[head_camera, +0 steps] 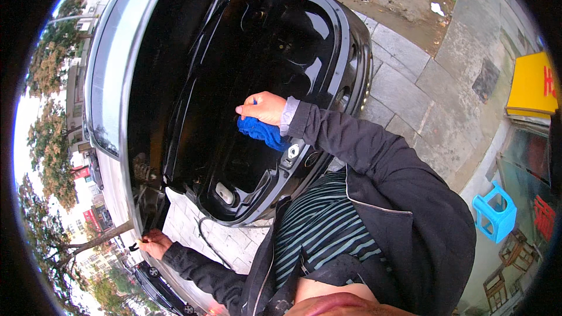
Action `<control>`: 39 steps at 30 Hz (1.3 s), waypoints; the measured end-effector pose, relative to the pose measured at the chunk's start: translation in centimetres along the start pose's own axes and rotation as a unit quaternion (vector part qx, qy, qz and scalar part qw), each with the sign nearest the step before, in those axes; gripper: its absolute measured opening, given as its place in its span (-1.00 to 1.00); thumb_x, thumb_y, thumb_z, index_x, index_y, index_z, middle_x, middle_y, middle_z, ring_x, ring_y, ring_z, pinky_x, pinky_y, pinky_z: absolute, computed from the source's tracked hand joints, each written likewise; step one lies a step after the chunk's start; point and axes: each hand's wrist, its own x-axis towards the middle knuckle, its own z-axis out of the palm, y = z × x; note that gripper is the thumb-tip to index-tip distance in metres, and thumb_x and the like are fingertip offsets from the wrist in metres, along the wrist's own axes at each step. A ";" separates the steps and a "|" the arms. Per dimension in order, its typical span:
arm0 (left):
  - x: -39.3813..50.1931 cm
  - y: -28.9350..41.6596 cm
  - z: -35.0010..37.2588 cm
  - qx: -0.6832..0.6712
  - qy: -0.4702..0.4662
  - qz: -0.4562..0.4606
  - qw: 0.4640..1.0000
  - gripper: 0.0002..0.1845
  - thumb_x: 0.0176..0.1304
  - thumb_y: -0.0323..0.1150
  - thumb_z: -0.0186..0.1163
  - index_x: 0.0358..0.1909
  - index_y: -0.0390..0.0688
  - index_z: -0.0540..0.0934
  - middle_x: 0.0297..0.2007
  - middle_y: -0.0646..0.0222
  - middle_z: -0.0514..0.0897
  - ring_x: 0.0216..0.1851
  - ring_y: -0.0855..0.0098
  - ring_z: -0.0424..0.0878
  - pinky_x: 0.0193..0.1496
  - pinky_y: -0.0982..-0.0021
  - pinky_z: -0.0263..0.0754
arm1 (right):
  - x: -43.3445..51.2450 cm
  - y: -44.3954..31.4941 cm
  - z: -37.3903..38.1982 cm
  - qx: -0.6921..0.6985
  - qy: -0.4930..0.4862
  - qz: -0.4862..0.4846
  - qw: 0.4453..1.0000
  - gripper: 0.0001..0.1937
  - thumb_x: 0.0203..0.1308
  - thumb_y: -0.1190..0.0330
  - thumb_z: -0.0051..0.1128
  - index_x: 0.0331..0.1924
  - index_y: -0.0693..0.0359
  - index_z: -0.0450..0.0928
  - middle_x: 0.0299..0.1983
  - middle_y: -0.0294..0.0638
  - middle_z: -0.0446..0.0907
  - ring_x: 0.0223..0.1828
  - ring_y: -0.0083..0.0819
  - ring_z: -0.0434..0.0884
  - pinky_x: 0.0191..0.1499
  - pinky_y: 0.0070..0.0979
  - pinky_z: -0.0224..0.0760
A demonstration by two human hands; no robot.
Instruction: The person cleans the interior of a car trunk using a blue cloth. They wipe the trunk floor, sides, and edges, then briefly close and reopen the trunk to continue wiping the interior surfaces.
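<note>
My right hand (263, 107) holds a bunched blue cloth (263, 132) over the dark, glossy recess of a black car's open body section (340, 30). The cloth hangs below my fingers, close to a bright metal fitting (293, 151) on the rim. My left hand (156, 244), at the lower left, has its fingers closed at the lower end of a long curved panel edge (130, 175); a small black piece shows beside the fingertips. Car glass (120, 66) lies beyond that edge. A pale oval part (225, 193) sits in the lower end of the recess.
Paving slabs (395, 57) border the car. A blue plastic stool (496, 213), wooden chairs (518, 250) and a yellow sign (531, 85) are at the right. A dark hose or cable (210, 245) lies on light paving below. Trees and parked cars are at the far left.
</note>
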 end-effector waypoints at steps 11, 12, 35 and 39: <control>-2.2 -0.4 1.2 0.035 0.024 0.033 0.999 -0.61 0.50 -0.07 0.21 -0.53 0.07 0.47 -0.64 0.65 0.46 -0.61 0.57 0.40 -0.45 0.45 0.38 | 0.7 3.0 0.1 -0.024 -0.015 0.049 0.998 -0.63 0.36 0.04 0.34 -0.28 0.22 0.77 -0.34 -0.30 0.76 -0.32 -0.56 0.64 -0.21 -0.51 0.53; -1.9 -0.5 1.3 0.048 0.002 0.053 0.997 -0.63 0.51 -0.09 0.20 -0.52 0.06 0.48 -0.64 0.65 0.49 -0.62 0.59 0.42 -0.45 0.49 0.40 | 0.5 3.2 0.2 -0.026 -0.026 0.040 0.999 -0.63 0.36 0.04 0.33 -0.27 0.22 0.77 -0.34 -0.30 0.76 -0.33 -0.56 0.63 -0.21 -0.51 0.52; -17.1 -21.5 6.3 0.132 -0.094 -0.240 0.957 -0.62 0.56 -0.03 0.15 -0.04 -0.19 0.60 -0.22 0.24 0.70 -0.26 0.34 0.65 -0.13 0.30 0.58 | -9.6 5.6 2.4 -0.054 0.074 0.053 0.994 -0.71 0.42 0.17 0.33 -0.12 0.26 0.67 -0.27 -0.27 0.72 -0.29 -0.55 0.66 -0.16 -0.46 0.60; -25.3 -27.2 9.7 0.095 -0.348 -0.407 0.839 -0.20 0.47 0.25 0.18 0.49 -0.11 0.35 0.34 0.12 0.54 0.24 0.25 0.62 0.23 0.10 0.60 | -11.8 6.8 5.3 -0.143 0.069 0.027 0.987 -0.72 0.39 0.21 0.35 -0.07 0.27 0.68 -0.24 -0.24 0.73 -0.19 -0.50 0.68 -0.03 -0.42 0.62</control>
